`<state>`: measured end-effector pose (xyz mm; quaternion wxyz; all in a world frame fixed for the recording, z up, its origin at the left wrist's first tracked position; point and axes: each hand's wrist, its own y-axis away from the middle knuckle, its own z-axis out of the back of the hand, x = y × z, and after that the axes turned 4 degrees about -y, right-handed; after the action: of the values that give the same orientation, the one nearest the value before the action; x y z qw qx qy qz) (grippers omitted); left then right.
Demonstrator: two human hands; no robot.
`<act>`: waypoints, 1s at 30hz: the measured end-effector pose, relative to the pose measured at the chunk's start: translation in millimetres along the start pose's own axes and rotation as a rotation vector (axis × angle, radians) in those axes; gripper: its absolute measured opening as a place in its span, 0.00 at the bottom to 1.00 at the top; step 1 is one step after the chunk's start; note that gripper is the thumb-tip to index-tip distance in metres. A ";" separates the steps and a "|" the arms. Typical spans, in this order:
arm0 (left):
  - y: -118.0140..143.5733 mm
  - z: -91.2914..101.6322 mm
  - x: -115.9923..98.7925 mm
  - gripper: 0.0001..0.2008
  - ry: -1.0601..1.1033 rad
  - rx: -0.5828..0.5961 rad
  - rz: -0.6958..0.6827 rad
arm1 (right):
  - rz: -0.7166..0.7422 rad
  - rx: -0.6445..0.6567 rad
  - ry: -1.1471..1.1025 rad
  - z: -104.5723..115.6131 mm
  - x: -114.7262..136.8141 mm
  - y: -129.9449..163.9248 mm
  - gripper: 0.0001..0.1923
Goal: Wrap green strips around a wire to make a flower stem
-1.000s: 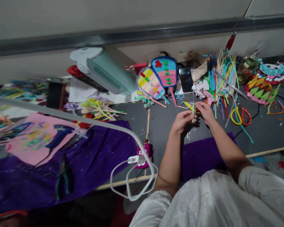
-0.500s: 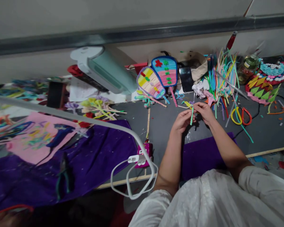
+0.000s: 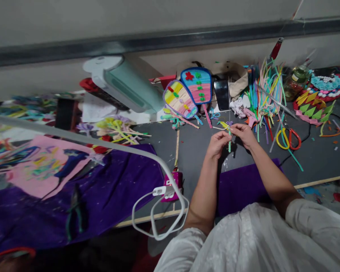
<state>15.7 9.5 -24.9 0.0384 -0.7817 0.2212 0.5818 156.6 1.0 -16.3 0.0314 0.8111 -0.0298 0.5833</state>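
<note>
My left hand (image 3: 217, 144) and my right hand (image 3: 244, 135) meet over the dark table (image 3: 192, 151), both pinching a thin green stem (image 3: 229, 142) that stands nearly upright between them. Fine pale wires (image 3: 229, 94) rise from the top of the stem. A small purple bit sits at the stem's top near my right fingertips. Both forearms reach forward from my white sleeves.
Two colourful striped fan shapes (image 3: 188, 92) lie behind the hands. A bundle of coloured pipe cleaners (image 3: 265, 90) and yellow and red scissors (image 3: 289, 139) are at right. A white lamp arm with cable (image 3: 158, 196), purple cloth (image 3: 110, 192) and a pink glue gun (image 3: 174, 181) are at left.
The green stem was tilted half a second ago and stands upright again, with the pale wires showing above it. The hands stay in the same place.
</note>
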 end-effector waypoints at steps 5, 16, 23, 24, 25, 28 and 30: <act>1.7 -5.2 0.6 0.11 -0.182 -0.086 -0.157 | 0.003 -0.012 0.039 0.0 -1.0 -0.8 0.13; 6.5 -12.5 0.0 0.10 -0.411 -0.191 -0.284 | 0.144 -0.055 0.175 0.9 -4.7 -0.6 0.10; 6.8 -2.3 -8.0 0.15 0.059 0.172 0.087 | -0.047 0.127 -0.098 -5.8 4.5 9.3 0.14; 7.0 -1.3 -8.3 0.15 0.084 0.184 0.108 | -0.061 0.137 -0.111 -6.6 5.4 10.4 0.15; 7.1 -0.7 -8.4 0.15 0.100 0.184 0.120 | -0.065 0.137 -0.111 -6.9 5.9 10.9 0.16; 6.6 -0.6 -7.7 0.15 0.117 0.149 0.131 | -0.028 0.106 -0.069 -6.2 5.5 9.3 0.16; 6.0 -1.2 -7.2 0.15 0.115 0.117 0.121 | 0.004 0.087 -0.039 -4.9 4.5 7.2 0.15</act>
<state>12.8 6.0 -16.7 0.0357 -0.7956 0.3034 0.5232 152.8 -5.8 -10.4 -0.0056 0.8228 -0.0070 0.5682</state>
